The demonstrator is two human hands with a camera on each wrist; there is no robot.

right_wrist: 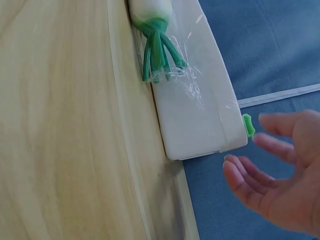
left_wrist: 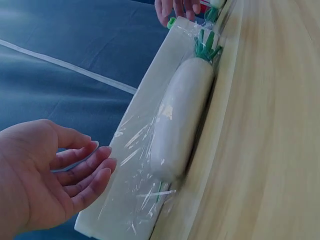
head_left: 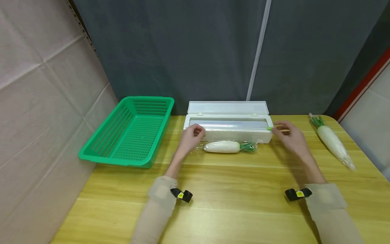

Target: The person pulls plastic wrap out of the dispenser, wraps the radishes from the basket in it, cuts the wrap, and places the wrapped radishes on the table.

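A white cling film dispenser point(head_left: 237, 136) stands at the back of the table with its lid point(head_left: 228, 107) raised. Against its front lies a white radish point(head_left: 221, 146) with green leaf stalks, and clear film point(left_wrist: 132, 145) spreads from the box front over it. My left hand point(head_left: 192, 136) hovers by the box's left front corner; in the left wrist view its fingers are loosely bent with nothing between them. Beside the green slider point(right_wrist: 248, 125) at the box's right end is my right hand point(right_wrist: 285, 165), its fingers relaxed and holding nothing.
A green perforated basket point(head_left: 134, 135) sits at the left of the table. Another radish point(head_left: 333, 142), wrapped in clear film, lies near the right edge. A dark curtain point(head_left: 182, 54) hangs right behind the table.
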